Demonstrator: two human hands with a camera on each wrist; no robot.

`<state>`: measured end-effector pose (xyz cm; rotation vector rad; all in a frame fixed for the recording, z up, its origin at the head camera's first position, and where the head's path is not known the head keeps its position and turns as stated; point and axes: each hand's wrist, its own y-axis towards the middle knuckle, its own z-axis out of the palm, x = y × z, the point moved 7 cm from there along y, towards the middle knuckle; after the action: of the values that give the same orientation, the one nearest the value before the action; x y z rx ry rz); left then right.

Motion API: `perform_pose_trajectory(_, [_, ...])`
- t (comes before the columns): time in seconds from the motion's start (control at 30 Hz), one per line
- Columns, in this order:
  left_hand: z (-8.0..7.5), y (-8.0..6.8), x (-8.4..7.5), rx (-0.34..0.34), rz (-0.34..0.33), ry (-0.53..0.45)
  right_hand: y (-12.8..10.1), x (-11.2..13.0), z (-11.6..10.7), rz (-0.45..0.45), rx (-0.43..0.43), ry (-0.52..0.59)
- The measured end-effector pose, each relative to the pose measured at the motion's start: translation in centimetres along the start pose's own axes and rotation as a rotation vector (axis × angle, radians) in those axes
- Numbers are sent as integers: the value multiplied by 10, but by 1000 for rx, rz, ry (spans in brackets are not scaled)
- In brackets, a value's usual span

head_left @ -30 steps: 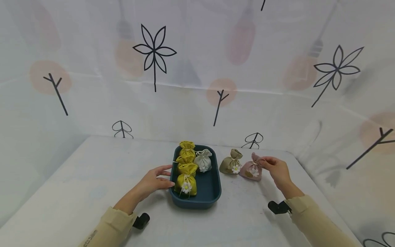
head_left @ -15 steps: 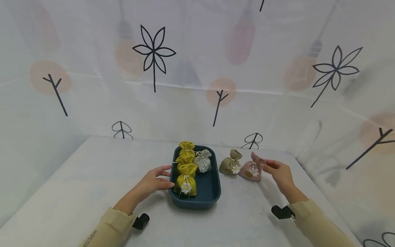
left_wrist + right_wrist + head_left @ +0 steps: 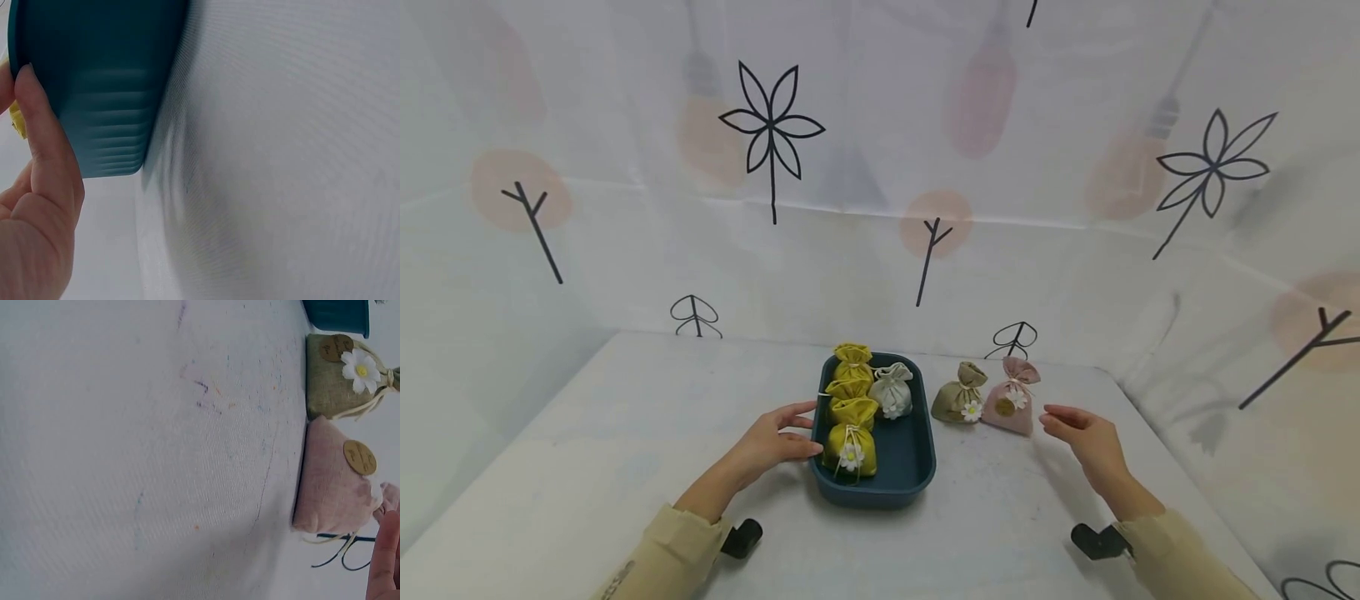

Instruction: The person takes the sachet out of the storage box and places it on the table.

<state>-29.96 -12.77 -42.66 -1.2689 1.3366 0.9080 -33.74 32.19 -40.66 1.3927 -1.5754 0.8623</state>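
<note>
A dark teal tray [image 3: 904,458] stands on the table with three yellow drawstring pouches [image 3: 853,417] along its left side. A white pouch [image 3: 892,392] lies at its back right. My left hand [image 3: 769,440] touches the tray's left side with spread fingers; in the left wrist view a fingertip lies against the teal wall [image 3: 119,94] near the rim. Right of the tray, an olive pouch [image 3: 958,400] and a pink pouch [image 3: 1007,410] stand side by side, each with a white flower. My right hand [image 3: 1092,446] is just right of the pink pouch, apart from it, holding nothing.
The white table [image 3: 647,467] meets a printed cloth backdrop [image 3: 850,275] behind and at the sides. Black devices [image 3: 1101,542] are worn at both wrists. Faint coloured marks show on the cloth in the right wrist view.
My right hand has let go of the pink pouch's top and drawn away to the right. The pouch now stands more upright. My left hand has stayed at the tray.
</note>
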Motion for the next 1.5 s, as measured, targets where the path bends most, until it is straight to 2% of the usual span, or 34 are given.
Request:
perform_pose_trajectory(0.3, [0,0,0,-5,-3,3,-21,21,17,-62,43,-36])
perform_pose_trajectory(0.57, [0,-1,-1,-5,-2,2,-28,36,29,-99,43,-57])
perform_pose_trajectory(0.9, [0,-1,-2,-15,-9,9,-29,41,42,-92,67,-14])
perform_pose_trajectory(1.2, [0,0,0,-5,-10,11,-31,51,62,-138,123,72])
perform_pose_trajectory(1.5, [0,0,-2,5,0,3,-25,59,80,-111,140,96])
